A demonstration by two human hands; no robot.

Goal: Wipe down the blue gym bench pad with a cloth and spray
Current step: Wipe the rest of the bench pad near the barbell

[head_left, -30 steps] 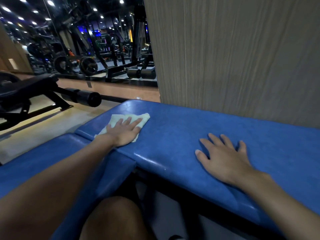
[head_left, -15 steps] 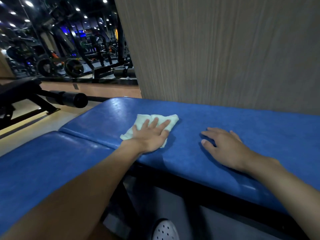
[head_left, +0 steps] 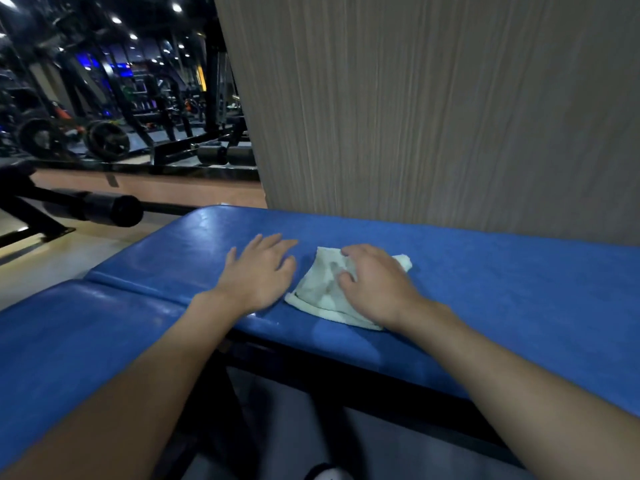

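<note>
Pale green cloth point(head_left: 327, 289) lying crumpled on the blue bench pad point(head_left: 502, 282), mid-width, nearer the front edge than the wall. Right hand point(head_left: 375, 287) set on top of it, fingers curled into the folds and pressing it to the vinyl (a gathering grip rather than a flat palm, by the look of it). Left hand point(head_left: 259, 271) just beside the cloth's left edge, empty, fingers spread, apparently flat on the pad; contact hard to confirm through motion blur. Step in hand judged as mid-wipe, cloth now under the right hand. Next move likely to call for firm downward pressure and a sweep rightward over the long unwiped-looking stretch, with the cloth kept spread so as not to bunch. No spray bottle in view. Pad surface textured, glossy at the left end, with a seam to a second blue pad point(head_left: 52, 341) lower left. Grey wood-grain panel point(head_left: 433, 116) standing directly behind the bench. Beyond it, dim gym floor with a black roller pad point(head_left: 100, 209) and racks with weight plates point(head_left: 107, 140) under ceiling spotlights.
</note>
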